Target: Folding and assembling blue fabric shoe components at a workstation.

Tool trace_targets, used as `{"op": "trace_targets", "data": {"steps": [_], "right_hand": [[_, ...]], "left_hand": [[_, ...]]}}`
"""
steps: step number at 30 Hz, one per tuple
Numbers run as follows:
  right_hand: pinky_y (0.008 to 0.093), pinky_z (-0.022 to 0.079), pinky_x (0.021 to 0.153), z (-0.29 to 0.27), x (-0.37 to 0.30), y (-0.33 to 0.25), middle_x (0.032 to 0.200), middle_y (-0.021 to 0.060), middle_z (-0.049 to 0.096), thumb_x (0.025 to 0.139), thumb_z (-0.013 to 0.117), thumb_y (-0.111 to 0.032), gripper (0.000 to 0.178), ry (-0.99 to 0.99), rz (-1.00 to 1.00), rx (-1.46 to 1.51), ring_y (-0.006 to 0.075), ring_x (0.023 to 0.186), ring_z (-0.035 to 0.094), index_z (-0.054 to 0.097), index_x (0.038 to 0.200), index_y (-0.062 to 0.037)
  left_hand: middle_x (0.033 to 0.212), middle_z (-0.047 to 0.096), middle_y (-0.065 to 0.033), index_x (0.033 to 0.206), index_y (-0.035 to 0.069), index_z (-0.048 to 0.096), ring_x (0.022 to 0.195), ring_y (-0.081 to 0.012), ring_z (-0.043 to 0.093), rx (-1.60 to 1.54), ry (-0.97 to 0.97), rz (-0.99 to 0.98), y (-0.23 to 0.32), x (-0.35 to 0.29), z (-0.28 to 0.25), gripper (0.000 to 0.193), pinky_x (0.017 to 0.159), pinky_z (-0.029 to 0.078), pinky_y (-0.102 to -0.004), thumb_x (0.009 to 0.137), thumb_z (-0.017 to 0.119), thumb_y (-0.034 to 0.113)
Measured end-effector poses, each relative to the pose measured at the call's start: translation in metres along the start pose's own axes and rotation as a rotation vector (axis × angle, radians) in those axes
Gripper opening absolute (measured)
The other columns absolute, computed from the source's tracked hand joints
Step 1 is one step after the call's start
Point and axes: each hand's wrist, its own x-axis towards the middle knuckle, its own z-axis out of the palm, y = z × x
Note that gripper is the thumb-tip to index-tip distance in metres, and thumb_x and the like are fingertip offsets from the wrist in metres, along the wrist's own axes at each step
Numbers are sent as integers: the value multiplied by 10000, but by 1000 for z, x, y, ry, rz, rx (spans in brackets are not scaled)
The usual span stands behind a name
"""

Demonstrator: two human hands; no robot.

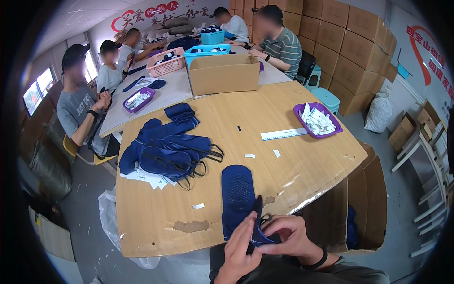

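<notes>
At the table's near edge, my left hand (pixel 239 251) and my right hand (pixel 289 235) both hold a navy blue fabric eye mask (pixel 259 234) with a dark edge, bent upward between the fingers. Part of it is hidden by the fingers. Just beyond my hands a navy sock (pixel 238 195) with dotted grips lies flat, its lower end close to my left hand. Further left is a heap of folded navy socks (pixel 163 130), with navy eye masks (pixel 165 157) with black straps on top and white paper cards (pixel 150 177) underneath.
A purple basket (pixel 338 131) of white slips stands at the right beside a ruler (pixel 283 134). An open cardboard box (pixel 222 80) stands at the far edge. A large carton (pixel 373 203) is below the table's right side. Several people sit at the farther tables.
</notes>
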Motion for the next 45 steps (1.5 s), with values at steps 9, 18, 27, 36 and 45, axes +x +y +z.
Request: {"op": "trace_targets", "data": {"steps": [9,18,27,36,45], "right_hand": [[334,564,877,-6,-7,-14,1240,247,569,694,842,30,440,-68,-141,-3,266,1023,676,692,1107,62],[304,551,812,6,2,-3,1123,191,676,718,778,31,251,127,-286,-436,254,988,684,763,965,-9],[236,328,546,34,-1,16,844,-34,689,631,795,-67,192,290,-613,-835,38,654,604,756,796,-157],[268,304,561,26,-11,8,790,-45,581,527,878,-199,369,213,-415,-919,117,641,468,782,879,-146],[290,373,730,25,-5,18,912,-13,659,570,800,-205,295,138,-346,-1027,163,774,534,784,862,-166]], "left_hand": [[1243,591,-345,1345,-122,499,1138,-435,627,-278,85,-21,23,-3,-1,488,971,500,-435,862,543,-62],[1260,558,-358,1284,-119,527,1153,-496,593,-402,140,-20,5,-4,0,512,978,489,-518,835,660,87],[1051,660,-287,1165,-53,579,943,-436,696,-590,335,-83,10,-21,1,347,804,607,-472,865,723,47],[1139,632,-325,1230,-127,539,1052,-388,665,-647,543,-307,5,-34,0,384,926,531,-428,956,568,140],[1154,629,-324,1111,-129,633,1051,-429,665,-643,396,-359,11,-22,4,416,902,565,-438,939,669,248]]}}
